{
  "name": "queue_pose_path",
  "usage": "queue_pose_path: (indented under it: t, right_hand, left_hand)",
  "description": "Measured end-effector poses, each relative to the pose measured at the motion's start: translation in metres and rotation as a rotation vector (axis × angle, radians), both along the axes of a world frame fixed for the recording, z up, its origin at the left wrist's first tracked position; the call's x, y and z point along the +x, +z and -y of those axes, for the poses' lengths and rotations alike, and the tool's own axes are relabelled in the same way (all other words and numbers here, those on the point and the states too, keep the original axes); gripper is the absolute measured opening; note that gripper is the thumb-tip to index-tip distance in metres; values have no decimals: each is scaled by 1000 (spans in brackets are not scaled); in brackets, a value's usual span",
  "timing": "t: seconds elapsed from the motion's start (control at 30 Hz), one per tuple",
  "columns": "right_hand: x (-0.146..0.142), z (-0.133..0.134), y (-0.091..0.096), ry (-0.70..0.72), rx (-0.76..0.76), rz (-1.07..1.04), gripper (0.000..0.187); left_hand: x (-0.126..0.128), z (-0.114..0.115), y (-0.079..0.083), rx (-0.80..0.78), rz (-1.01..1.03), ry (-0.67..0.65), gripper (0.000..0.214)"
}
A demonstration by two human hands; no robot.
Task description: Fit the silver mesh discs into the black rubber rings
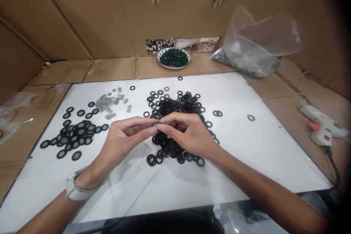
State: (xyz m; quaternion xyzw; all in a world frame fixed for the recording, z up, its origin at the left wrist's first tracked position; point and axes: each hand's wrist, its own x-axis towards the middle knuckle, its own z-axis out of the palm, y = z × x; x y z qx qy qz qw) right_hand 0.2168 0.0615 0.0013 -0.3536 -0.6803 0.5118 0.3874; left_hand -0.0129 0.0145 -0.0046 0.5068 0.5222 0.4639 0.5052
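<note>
Between the fingertips of both hands is a small black washer (155, 124) with a greyish centre, mostly covered by the fingers. My left hand (124, 135) pinches its left side, and a pale watch band circles that wrist. The thumb and forefinger of my right hand (189, 131) close on the other side. Beneath and behind the hands spreads a big heap of open black washers (178, 106). To the left lies a pile of black washers with grey discs in their centres (74, 135). Loose grey discs (108, 102) are scattered just beyond that pile.
A patterned plate (158, 61) of dark green bits stands at the back, before a cardboard wall with a cut-out slot. A clear plastic bag (255, 51) sits back right. At the right edge lie a power strip (323, 120) and its cord. Several stray washers dot the white board (246, 153).
</note>
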Motion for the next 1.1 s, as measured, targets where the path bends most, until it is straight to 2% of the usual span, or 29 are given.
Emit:
queue_pose_path:
  t: [0.23,0.4,0.6,0.77,0.9,1.1]
  right_hand:
    - [2,-5,0,66,-110,-70,27]
    - [2,-6,1,114,-186,-135,30]
    - [2,-6,6,102,-172,-98,34]
    - [5,-6,7,47,-40,22,35]
    - [8,-4,5,41,112,123,27]
    - [10,0,10,58,296,217,12]
  left_hand:
    - [0,1,6,-13,-47,-2,32]
    - [-1,-4,7,10,-35,-94,32]
    - [0,-2,12,25,-47,-73,32]
    - [0,0,14,68,-136,-35,33]
    - [1,0,15,117,-177,-28,28]
    - [2,0,12,172,-131,-62,31]
